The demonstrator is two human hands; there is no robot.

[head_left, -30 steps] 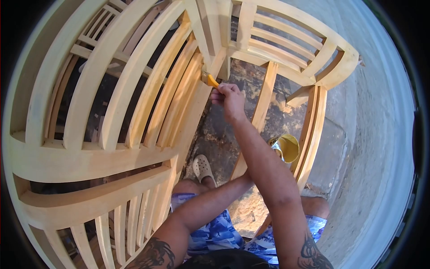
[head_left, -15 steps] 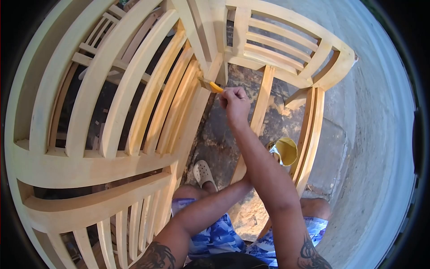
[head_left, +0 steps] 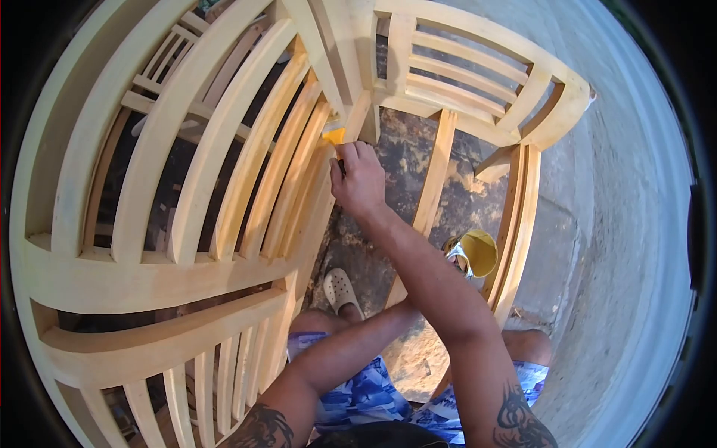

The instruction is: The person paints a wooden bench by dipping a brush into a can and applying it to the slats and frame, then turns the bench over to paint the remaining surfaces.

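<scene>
A paintbrush [head_left: 334, 134] with a yellow ferrule or handle part is gripped by my right hand [head_left: 360, 178], fingers closed around it. Its bristles touch the upper end of a slat [head_left: 308, 149] in the wooden backrest, beside the corner post. My left forearm [head_left: 366, 340] passes beneath the right one, and the left hand is hidden behind it. Just beyond that crossing is a small can [head_left: 478, 252], yellowish inside, its opening facing me. Whether my left hand holds the can cannot be made out.
A slatted side panel [head_left: 467, 67] joins the backrest at the far corner. A seat crossbar [head_left: 437, 172] and the front rail [head_left: 515, 224] span the frame over a stained floor [head_left: 358, 231]. More slatted wooden furniture [head_left: 168, 63] shows behind the backrest.
My right hand has shifted left and slightly down, and turned so the brush points more upward. The can and left forearm stay nearly in place.
</scene>
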